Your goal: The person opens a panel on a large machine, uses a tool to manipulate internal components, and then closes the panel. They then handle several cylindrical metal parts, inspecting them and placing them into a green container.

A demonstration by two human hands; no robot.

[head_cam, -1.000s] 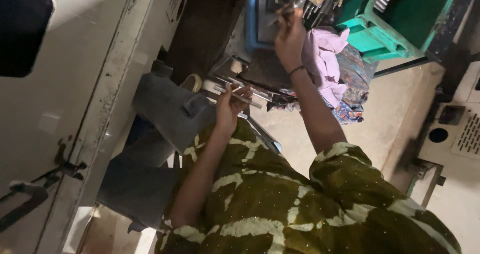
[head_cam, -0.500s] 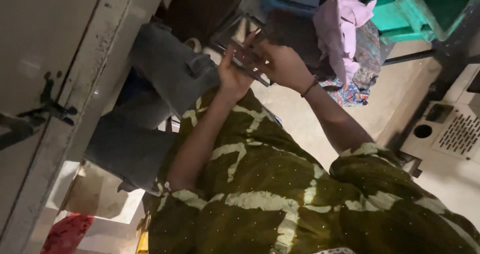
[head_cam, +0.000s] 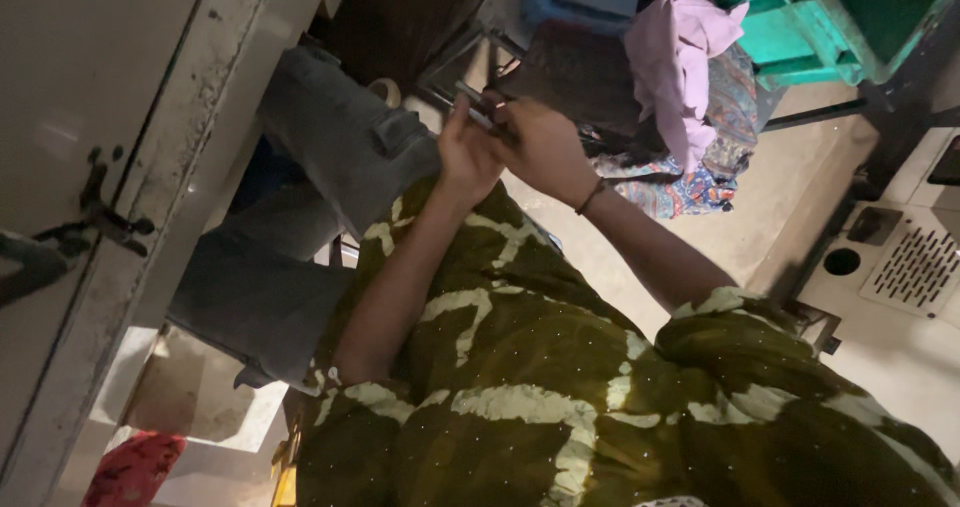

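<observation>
I observe the left hand [head_cam: 468,157] and the right hand [head_cam: 540,147] raised together, touching one another over a thin silvery metal strip [head_cam: 478,117]. The left fingers are curled shut around the near end of the strip, which projects just beyond the fingertips. The right fingers are folded over the same item; I cannot tell whether they pinch it or merely cover it. A dark thread bracelet [head_cam: 590,197] sits on the right wrist. Beside the left fingers lies folded grey denim cloth [head_cam: 330,157]. Beyond the right fingers hangs a pale pink garment [head_cam: 680,67], with a green plastic crate [head_cam: 800,27] further off.
</observation>
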